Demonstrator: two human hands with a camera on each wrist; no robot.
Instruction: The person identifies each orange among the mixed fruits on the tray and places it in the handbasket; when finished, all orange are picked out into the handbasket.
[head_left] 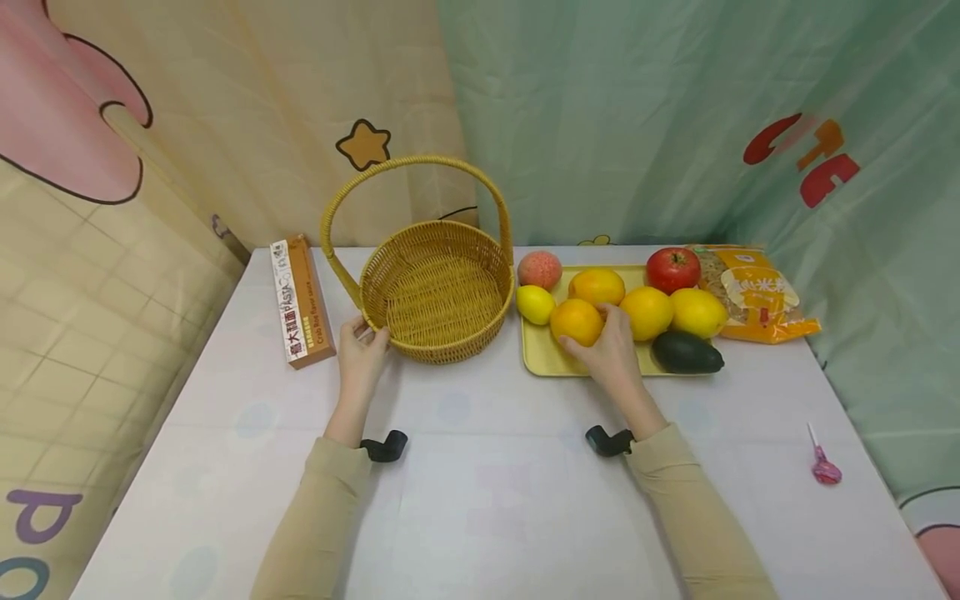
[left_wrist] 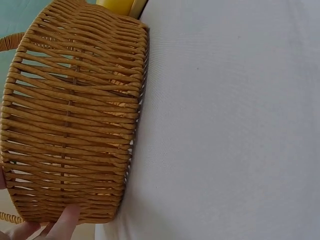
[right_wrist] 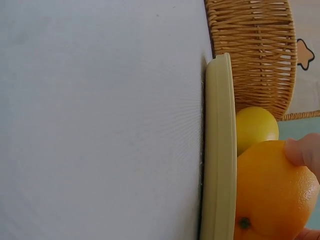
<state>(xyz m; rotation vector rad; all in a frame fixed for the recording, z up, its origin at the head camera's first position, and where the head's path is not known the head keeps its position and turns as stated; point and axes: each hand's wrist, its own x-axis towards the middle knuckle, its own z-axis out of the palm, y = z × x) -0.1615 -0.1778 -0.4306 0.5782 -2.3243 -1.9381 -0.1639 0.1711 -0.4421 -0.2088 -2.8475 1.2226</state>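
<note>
My left hand (head_left: 363,358) grips the front left rim of a woven basket (head_left: 450,343), whose tall handle arches over it. In the left wrist view, fingertips (left_wrist: 67,222) touch the basket's wickerwork side. At the tray's front left, my right hand (head_left: 611,354) holds an orange (head_left: 576,322) between thumb and fingers. The right wrist view shows the thumb (right_wrist: 306,150) on the orange (right_wrist: 272,190), just behind the rim of the yellow tray (right_wrist: 220,150). A second orange (head_left: 597,286), several lemons (head_left: 647,314), a pomegranate (head_left: 673,270) and a dark green avocado (head_left: 686,352) lie around it.
A pink peach-like fruit (head_left: 540,270) sits at the tray's back left corner. Left of the basket lies a pasta box (head_left: 302,300). An orange-and-clear food bag (head_left: 753,292) is right of the tray, and a lollipop (head_left: 826,467) lies near the right edge. Curtains hang behind.
</note>
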